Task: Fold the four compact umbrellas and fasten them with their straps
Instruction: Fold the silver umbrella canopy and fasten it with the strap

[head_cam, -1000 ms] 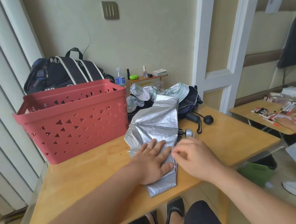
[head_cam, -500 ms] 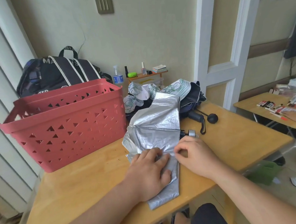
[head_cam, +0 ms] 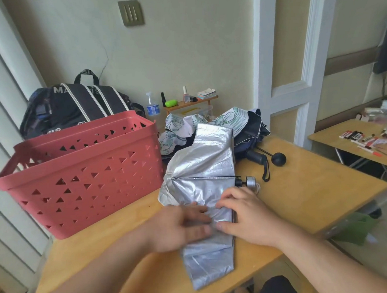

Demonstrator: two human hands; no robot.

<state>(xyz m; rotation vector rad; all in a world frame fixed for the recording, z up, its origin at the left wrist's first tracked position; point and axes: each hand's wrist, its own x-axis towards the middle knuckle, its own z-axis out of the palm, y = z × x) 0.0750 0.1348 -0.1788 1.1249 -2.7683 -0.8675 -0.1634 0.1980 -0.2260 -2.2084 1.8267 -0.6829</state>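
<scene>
Hands, left and right, press one silver umbrella.

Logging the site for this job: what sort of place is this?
Probably a classroom or shared workroom, not a home: small wooden desks, a second desk spread with markers where another person sits, and a backpack against the wall.

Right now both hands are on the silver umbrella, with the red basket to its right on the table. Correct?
Not quite. The head view shows the red basket to the left of the silver umbrella, not the right. The rest holds: the left hand and the right hand are both on its canopy, on the table.
</scene>
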